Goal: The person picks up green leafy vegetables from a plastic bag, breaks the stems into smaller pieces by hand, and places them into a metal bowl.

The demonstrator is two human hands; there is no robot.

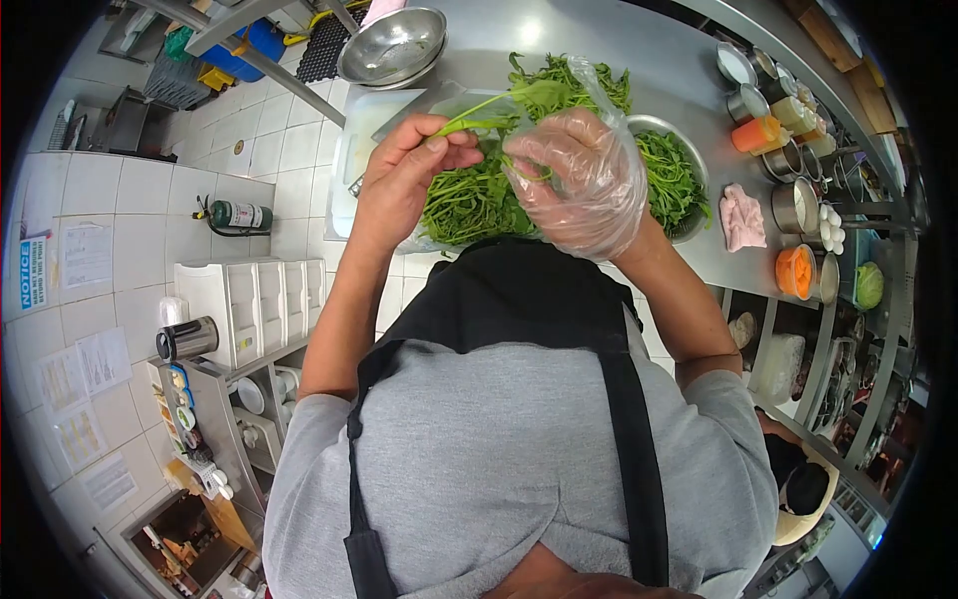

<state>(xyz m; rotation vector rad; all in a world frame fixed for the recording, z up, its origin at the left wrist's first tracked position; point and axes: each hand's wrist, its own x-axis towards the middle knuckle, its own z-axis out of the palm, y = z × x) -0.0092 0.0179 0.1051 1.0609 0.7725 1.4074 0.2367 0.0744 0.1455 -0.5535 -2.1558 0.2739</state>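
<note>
My left hand [407, 178], bare, pinches a green leafy stem [483, 108] between thumb and fingertips; the stem slants up to the right. My right hand [584, 185] wears a loose clear plastic glove, and its fingers are curled together, with a bit of green showing at the fingertips. Below both hands lies a pile of leafy greens [469, 205]. More leafy greens [599, 88] lie beyond it, partly under clear plastic. Beside my right hand stands a metal bowl [696, 150] filled with loose green leaves.
Stacked metal bowls [394, 45] stand at the far left of the steel table [679, 60], near a white cutting board [344, 185]. A pink cloth [743, 218], sauce bottles [755, 134] and an orange-filled tub [795, 272] sit to the right. Another person [803, 484] is behind at right.
</note>
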